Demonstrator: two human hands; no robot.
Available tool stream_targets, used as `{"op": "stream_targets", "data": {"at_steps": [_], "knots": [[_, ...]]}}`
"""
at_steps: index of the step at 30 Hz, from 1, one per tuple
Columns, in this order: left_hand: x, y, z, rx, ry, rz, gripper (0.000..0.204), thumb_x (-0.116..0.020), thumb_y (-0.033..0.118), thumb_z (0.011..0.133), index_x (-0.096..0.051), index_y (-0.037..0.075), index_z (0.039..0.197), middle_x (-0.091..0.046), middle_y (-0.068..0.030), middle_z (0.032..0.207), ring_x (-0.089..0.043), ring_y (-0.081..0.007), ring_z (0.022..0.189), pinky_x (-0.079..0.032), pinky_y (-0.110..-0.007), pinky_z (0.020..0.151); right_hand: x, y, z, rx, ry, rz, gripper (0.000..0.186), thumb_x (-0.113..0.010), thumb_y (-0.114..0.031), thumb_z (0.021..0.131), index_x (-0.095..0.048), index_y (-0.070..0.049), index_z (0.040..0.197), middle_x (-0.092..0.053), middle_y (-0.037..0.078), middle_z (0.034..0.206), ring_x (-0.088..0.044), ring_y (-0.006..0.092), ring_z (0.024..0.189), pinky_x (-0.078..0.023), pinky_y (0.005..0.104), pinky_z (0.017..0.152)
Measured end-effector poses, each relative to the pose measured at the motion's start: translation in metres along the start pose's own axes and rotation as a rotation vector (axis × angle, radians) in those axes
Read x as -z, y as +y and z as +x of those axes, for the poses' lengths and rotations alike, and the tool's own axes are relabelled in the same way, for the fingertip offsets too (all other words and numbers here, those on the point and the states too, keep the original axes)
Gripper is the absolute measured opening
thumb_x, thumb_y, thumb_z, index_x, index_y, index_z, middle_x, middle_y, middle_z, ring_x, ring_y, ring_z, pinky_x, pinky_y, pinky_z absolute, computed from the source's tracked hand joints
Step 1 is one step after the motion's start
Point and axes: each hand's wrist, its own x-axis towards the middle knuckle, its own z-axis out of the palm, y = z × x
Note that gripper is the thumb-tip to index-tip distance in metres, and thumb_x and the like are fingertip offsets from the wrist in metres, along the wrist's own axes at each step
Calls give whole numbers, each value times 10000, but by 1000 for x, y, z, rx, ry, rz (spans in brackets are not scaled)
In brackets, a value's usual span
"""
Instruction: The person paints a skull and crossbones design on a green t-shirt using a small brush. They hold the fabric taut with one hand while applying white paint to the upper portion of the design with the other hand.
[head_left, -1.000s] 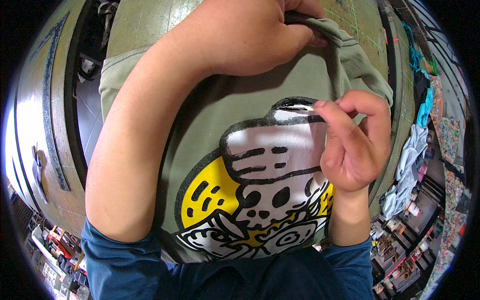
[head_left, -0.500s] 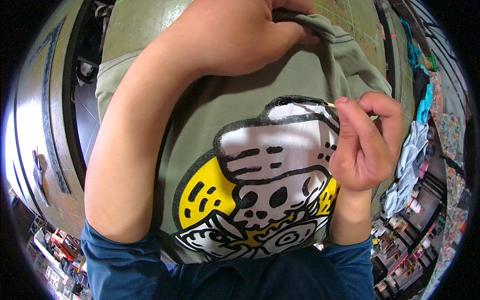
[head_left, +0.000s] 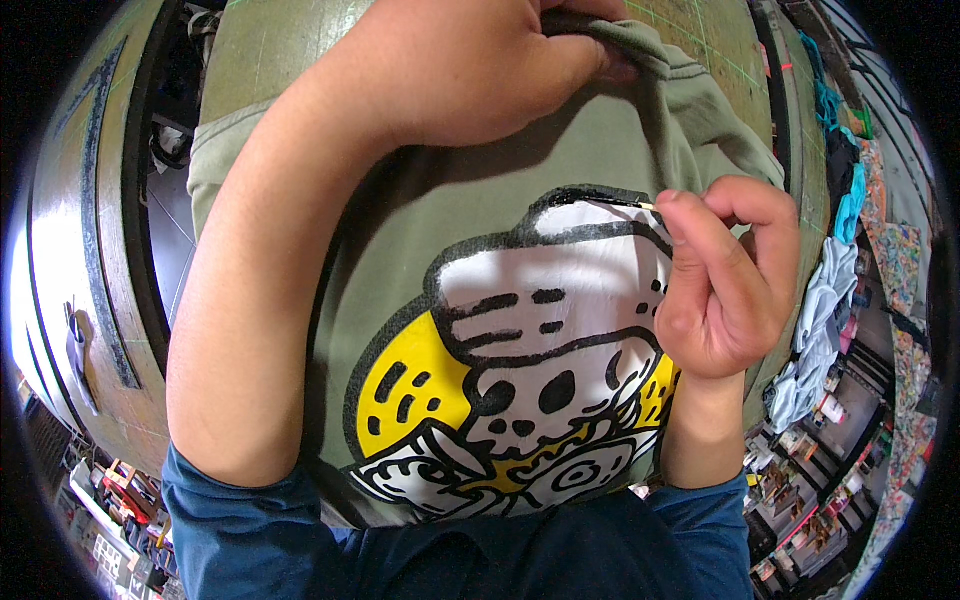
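An olive-green T-shirt [head_left: 395,205] is spread in front of me. On it is a skull design [head_left: 570,270] in white, black and yellow, with thick black outlines. My right hand [head_left: 735,280] pinches a thin paintbrush [head_left: 630,204] between thumb and fingers. The brush's dark tip lies along the wet-looking black outline at the top of the white shape. At the far side, my left hand [head_left: 490,80] is closed on bunched cloth of the shirt; its fingertips are partly cut off by the upper edge. My left forearm arches over the shirt's left part.
Beneath the shirt is a greenish worktable [head_left: 275,50] marked with light green lines. Another long board [head_left: 110,240] stands to the left beyond a dark gap. Crumpled pale-blue cloths [head_left: 815,320] hang on the right. Cluttered shelves with bottles [head_left: 815,500] fill the lower right.
My right hand and the brush have moved slightly left and up, the brush tip staying along the black outline. My left hand keeps its grip on the cloth.
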Motion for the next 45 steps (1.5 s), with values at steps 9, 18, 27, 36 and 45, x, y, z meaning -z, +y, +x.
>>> {"op": "stream_targets", "data": {"at_steps": [9, 18, 27, 36, 45], "knots": [[-1, 5, -7, 3, 44, 77, 212, -594, -29, 862, -721, -85, 1022, -755, -136, 857, -630, -90, 774, -523, -258, 722, -1, 1, 2, 31, -9, -10, 364, -626, 70, 617, -750, 8, 953, -583, 121, 867, -568, 223, 730, -466, 283, 601], [-3, 7, -6, -7, 45, 107, 205, -597, -27, 858, -721, -81, 1013, -751, -145, 836, -626, -87, 765, -522, -262, 712, -2, 1, 2, 34, -5, -23, 348, -627, 54, 624, -753, 3, 945, -588, 119, 869, -570, 225, 732, -470, 289, 604], [-4, 9, -5, -15, 67, 159, 202, -598, -35, 854, -720, -86, 1006, -752, -155, 840, -637, -102, 752, -530, -270, 717, -1, 1, 1, 24, -12, -25, 363, -623, 46, 616, -755, -3, 951, -588, 117, 872, -571, 224, 744, -470, 285, 606], [-6, 9, -6, -8, 65, 116, 203, -596, -36, 855, -720, -90, 1006, -751, -144, 835, -634, -95, 756, -527, -264, 712, -2, 1, 1, 28, -11, -22, 363, -628, 51, 613, -753, -4, 949, -586, 114, 864, -566, 224, 731, -466, 285, 600], [-9, 9, -5, 22, 74, 168, 230, -573, -51, 848, -718, -91, 1022, -752, -141, 854, -623, -86, 770, -519, -251, 720, -1, 2, 1, 24, -5, -30, 369, -623, 62, 611, -752, -6, 950, -590, 119, 879, -572, 223, 730, -470, 288, 607]]}}
